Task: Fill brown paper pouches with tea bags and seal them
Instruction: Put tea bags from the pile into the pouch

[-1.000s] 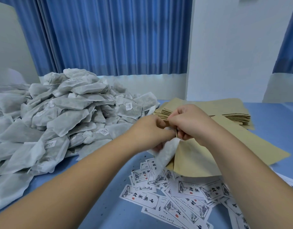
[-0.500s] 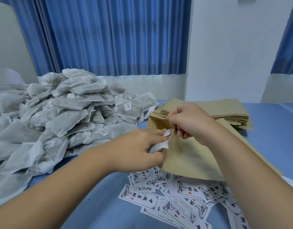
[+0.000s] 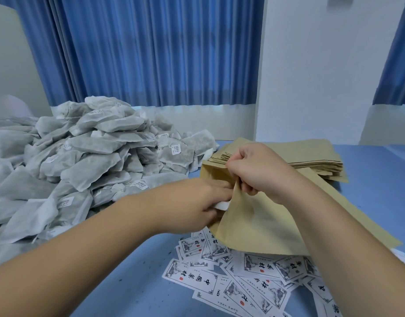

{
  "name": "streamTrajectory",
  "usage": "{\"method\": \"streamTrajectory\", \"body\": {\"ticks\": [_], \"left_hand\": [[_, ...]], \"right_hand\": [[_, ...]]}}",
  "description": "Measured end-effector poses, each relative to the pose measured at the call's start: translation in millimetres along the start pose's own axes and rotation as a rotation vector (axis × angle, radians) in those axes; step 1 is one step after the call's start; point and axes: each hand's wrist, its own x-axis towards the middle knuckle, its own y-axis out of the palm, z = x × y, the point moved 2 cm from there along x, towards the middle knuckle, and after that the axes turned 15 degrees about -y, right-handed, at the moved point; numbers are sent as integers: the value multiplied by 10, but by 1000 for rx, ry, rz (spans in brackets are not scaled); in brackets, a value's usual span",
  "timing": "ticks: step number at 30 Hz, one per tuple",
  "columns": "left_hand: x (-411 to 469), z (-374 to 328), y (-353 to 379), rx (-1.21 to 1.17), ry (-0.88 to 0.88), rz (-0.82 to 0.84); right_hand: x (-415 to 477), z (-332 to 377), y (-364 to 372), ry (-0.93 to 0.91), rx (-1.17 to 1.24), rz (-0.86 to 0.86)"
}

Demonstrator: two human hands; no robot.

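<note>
A brown paper pouch [image 3: 256, 216] lies slanted on the blue table, its mouth to the left. My right hand [image 3: 258, 168] pinches the pouch's upper lip and holds the mouth apart. My left hand [image 3: 192, 207] grips a white tea bag [image 3: 222, 205] and its fingertips reach into the pouch mouth; only a small corner of the bag shows. A big heap of grey-white tea bags [image 3: 82, 165] fills the left side. A stack of flat brown pouches [image 3: 311, 156] sits behind my right hand.
Several white printed labels [image 3: 242, 277] with black characters lie scattered on the blue table [image 3: 128, 282] near me, partly under the pouch. Blue curtains and a white wall stand behind the table.
My left hand has pushed the tea bag from outside the pouch down into its mouth, so less of the bag shows. My right hand keeps pinching the lip in about the same place.
</note>
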Motion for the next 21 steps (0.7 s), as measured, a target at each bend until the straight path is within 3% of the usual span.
{"method": "streamTrajectory", "body": {"ticks": [9, 14, 17, 21], "left_hand": [[248, -138, 14, 30, -26, -33], [90, -96, 149, -440, 52, -122], [-15, 27, 302, -705, 8, -179], [-133, 239, 362, -709, -109, -486]], "right_hand": [[-47, 120, -92, -62, -17, 6], [-36, 90, -114, -54, -66, -26], [-36, 34, -99, -38, -179, 7], [-39, -10, -103, -36, -257, 44]]}}
